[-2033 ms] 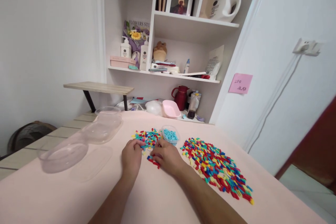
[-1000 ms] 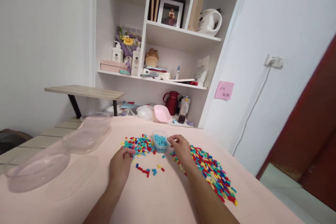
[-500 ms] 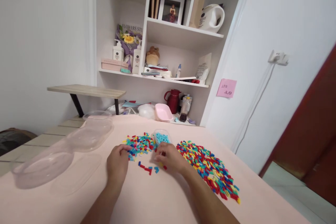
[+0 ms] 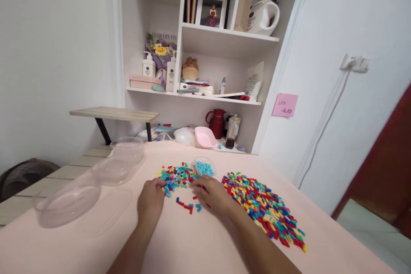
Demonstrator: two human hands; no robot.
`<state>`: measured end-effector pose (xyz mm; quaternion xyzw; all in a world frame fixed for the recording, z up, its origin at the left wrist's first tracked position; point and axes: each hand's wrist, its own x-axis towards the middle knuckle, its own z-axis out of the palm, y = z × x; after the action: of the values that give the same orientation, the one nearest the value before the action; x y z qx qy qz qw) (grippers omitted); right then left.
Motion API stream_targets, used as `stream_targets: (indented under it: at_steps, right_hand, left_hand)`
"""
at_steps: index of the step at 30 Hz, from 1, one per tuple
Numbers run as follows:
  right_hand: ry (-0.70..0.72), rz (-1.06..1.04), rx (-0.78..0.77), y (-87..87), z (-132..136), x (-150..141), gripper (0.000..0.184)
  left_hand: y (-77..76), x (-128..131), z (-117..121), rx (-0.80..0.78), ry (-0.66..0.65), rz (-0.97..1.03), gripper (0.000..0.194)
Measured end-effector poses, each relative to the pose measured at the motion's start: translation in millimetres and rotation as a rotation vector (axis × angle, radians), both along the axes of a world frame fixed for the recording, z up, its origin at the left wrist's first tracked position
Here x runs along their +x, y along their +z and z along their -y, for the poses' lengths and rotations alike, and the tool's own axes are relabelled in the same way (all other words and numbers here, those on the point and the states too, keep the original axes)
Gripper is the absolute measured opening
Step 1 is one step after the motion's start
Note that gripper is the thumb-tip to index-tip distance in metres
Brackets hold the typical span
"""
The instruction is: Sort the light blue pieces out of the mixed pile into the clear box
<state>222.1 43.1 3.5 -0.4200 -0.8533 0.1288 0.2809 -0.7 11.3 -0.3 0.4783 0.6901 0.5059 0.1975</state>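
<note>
A small pile of mixed coloured plastic building pieces (image 4: 176, 176) lies between my hands. My left hand (image 4: 150, 200) rests at the pile's left edge, fingers curled in and thumb side towards the pieces; whatever they may hold is hidden. From the right, my right hand (image 4: 214, 193) reaches over the pile's near right edge, its fingers bent but apart, tips at the pieces. Just behind it stands a small clear tub (image 4: 212, 168) of light blue pieces (image 4: 204, 168). A few red and blue pieces (image 4: 186, 206) lie loose in front of the pile.
A larger pile of mixed pieces (image 4: 261, 205) spreads to the right. Clear plastic containers (image 4: 69, 207) and a flat clear lid (image 4: 109, 216) lie on the left of the pink tabletop (image 4: 180, 248). At the back are a pink basin (image 4: 205, 138) and a red jug (image 4: 217, 123).
My right hand's fingers have reached out towards the small pile. A red piece now shows beside them. My left hand stays at the pile's left edge; the whole view has shifted slightly.
</note>
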Motion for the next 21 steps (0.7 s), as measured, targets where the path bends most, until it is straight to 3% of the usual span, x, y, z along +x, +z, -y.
stream_targets:
  at_steps: [5, 12, 17, 21]
  right_hand:
    - [0.141, 0.015, 0.021, 1.6, 9.5, -15.8, 0.030]
    - [0.202, 0.125, 0.103, -1.2, 11.2, -28.7, 0.051]
    - [0.243, 0.189, 0.170, -8.5, 7.4, -27.7, 0.040]
    - [0.263, 0.139, 0.137, -5.2, 4.5, -21.7, 0.031]
  left_hand:
    - [-8.5, 6.1, -6.2, 0.084, -0.179, 0.052, 0.023]
    - [-9.6, 8.1, -9.2, 0.106, -0.363, 0.219, 0.023]
    - [-7.5, 11.9, -5.7, 0.072, -0.436, 0.339, 0.028]
    - [-3.2, 15.3, 0.3, 0.008, -0.508, 0.525, 0.036]
